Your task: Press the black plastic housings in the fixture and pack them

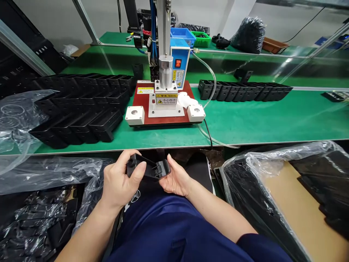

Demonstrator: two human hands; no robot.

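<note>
A glossy green desk (256, 123) stands before a pale wall (201, 12). The left hand (119, 178) pinches and the right hand (176, 176) clasps a hollow black housing (148, 171) with rounded corners.

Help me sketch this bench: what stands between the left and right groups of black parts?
In the head view, a machine on a red base with a clear hose.

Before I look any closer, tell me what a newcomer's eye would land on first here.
Probably the metal press on its red base, on the green bench, upper center, with a blue box behind it. Next, black parts lined up to its left and right. In front of the bench, the left hand and right hand hold a black piece.
</note>
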